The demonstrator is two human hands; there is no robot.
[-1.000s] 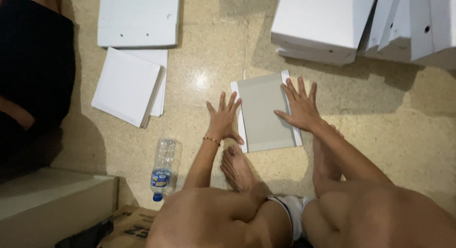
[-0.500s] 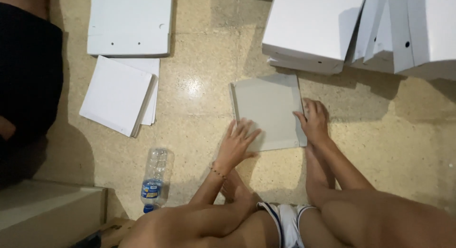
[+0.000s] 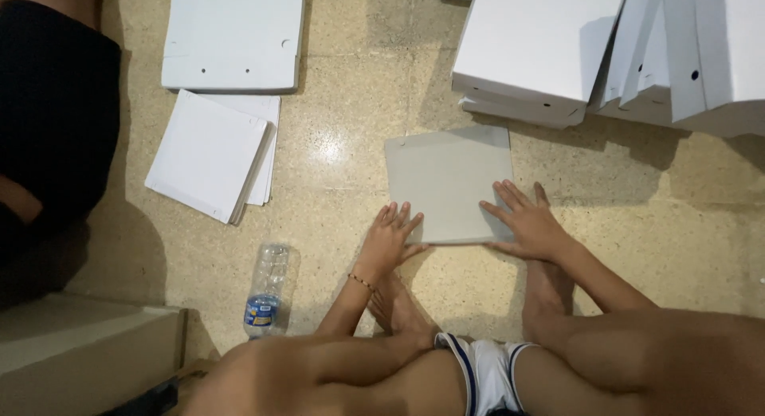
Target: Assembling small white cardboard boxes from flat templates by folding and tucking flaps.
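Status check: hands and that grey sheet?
Left hand and right hand flat on grey sheet's near edge. Sheet flat on floor. Nothing on it.

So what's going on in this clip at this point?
A person sits on the tiled floor with both hands flat on a grey cardboard sheet. The left hand is at its near left corner, the right hand at its near right edge. Stacks of white folded boxes lie beyond it, white sheets to the left, and a plastic bottle beside the left arm.

We look down on a speckled beige terrazzo floor [image 3: 358,81], glossy, with a bright glare spot [image 3: 331,149] from a light overhead. A pale step [image 3: 80,356] edges the lower left corner.
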